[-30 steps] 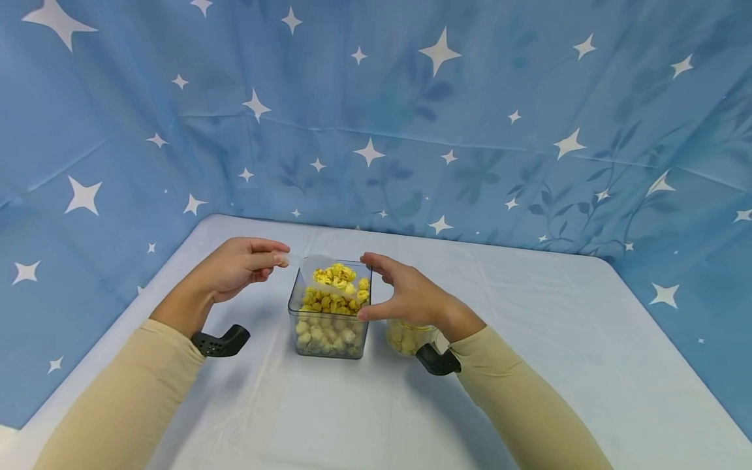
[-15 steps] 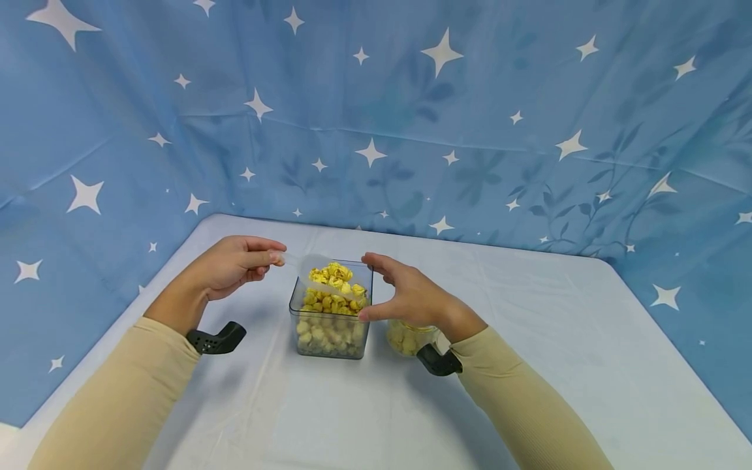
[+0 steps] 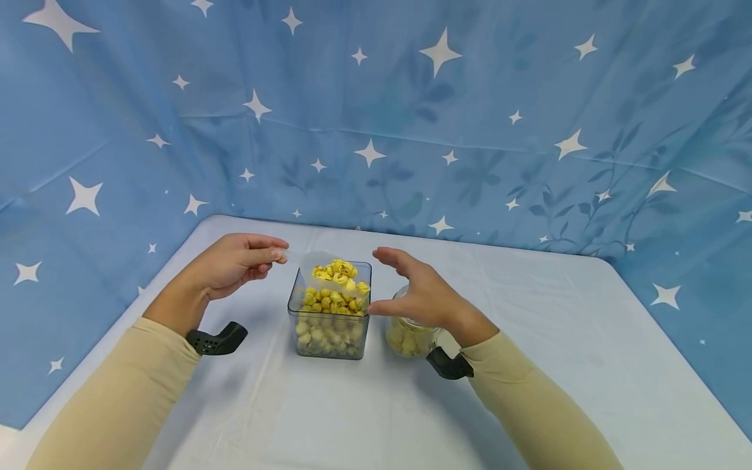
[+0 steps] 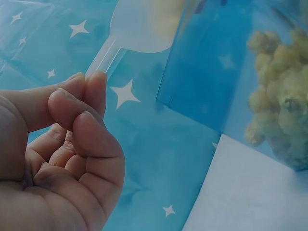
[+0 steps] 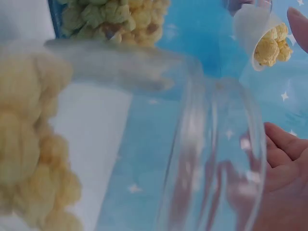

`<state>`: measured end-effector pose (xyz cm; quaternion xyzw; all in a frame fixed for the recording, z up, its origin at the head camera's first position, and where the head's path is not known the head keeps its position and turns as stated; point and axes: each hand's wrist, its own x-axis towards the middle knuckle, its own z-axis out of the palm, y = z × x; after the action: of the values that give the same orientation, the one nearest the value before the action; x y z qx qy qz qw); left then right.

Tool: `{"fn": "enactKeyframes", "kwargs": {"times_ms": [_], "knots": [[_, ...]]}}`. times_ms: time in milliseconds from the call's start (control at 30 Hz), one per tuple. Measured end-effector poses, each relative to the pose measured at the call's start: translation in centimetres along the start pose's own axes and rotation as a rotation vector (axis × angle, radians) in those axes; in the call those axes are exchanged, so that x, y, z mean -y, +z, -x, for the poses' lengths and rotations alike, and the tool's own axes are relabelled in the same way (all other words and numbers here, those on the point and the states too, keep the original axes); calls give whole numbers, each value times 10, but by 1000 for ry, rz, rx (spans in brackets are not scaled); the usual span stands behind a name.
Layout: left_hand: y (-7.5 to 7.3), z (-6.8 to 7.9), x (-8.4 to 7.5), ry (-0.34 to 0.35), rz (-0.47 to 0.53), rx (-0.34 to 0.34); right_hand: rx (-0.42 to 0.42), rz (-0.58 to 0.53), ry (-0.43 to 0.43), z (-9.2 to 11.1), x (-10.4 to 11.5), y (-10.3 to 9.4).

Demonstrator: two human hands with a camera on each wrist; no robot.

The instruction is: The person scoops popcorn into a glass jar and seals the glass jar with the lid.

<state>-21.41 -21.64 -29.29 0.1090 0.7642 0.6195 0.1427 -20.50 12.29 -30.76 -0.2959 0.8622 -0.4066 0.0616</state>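
My left hand (image 3: 235, 264) pinches the handle of a translucent scoop (image 4: 137, 24) between thumb and fingers. Yellow popcorn (image 5: 269, 48) sits in the scoop's bowl, which hangs tilted over a clear square container (image 3: 329, 314). That container is well filled with popcorn, paler at the bottom and yellower on top. To its right, my right hand (image 3: 431, 294) is spread, thumb and fingers apart, and holds nothing. Its thumb tip lies close to the container's right rim; contact is unclear. Below this hand stands a glass jar (image 5: 192, 144) part-filled with popcorn, partly hidden by the palm.
A white cloth covers the table (image 3: 329, 411). Behind and at the sides hangs a blue curtain (image 3: 329, 98) with white stars. Each wrist wears a black band mount (image 3: 217, 339).
My right hand has drawn back to the right from the container's rim, uncovering more of the jar. The left hand and scoop have barely moved.
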Motion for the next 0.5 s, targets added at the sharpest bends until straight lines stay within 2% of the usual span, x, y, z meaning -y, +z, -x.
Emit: {"fn": "enactKeyframes", "kwargs": {"times_ms": [233,400,500], "knots": [[10,-3,-5,4,25,9,-66,27,13,19,-8,-11],[18,-5,-8,11,23,12,-81,76,48,33,-18,-16],[24,-7,-12,9,22,8,-83,69,59,40,-26,-18]]}}
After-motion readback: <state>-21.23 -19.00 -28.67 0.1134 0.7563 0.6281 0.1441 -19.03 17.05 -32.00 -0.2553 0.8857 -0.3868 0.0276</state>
